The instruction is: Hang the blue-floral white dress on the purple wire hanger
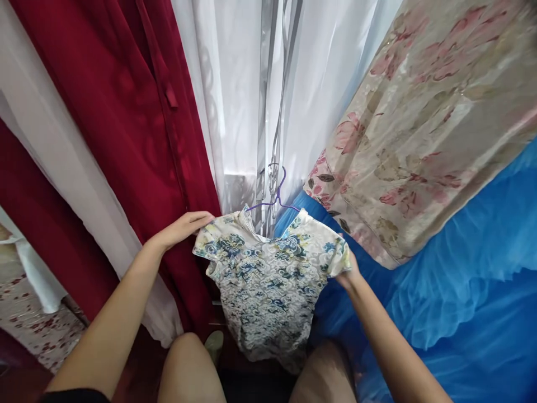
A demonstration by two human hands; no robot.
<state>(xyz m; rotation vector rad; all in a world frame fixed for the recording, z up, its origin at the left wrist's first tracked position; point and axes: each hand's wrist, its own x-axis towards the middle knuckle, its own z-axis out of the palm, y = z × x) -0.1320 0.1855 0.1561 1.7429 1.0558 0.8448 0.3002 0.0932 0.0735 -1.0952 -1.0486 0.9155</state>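
A short-sleeved patterned top [268,280], cream with blue, green and yellow motifs, hangs in front of me on a thin purple hanger [279,190]. Its hem reaches down between my knees. My left hand [188,226] grips the top at the left shoulder, with the fingers pressed together along the seam and the thumb out of sight. At the opposite sleeve my right hand [349,275] has hold of the cloth; the sleeve covers most of its fingers. The garment is stretched out between both hands.
Long red cloth [138,112] and white cloth [239,84] hang behind. Silvery ribbons [272,73] dangle above the hanger. To the right hang a beige floral garment [403,145] and blue pleated tulle [453,296]. My knees [191,369] are close below.
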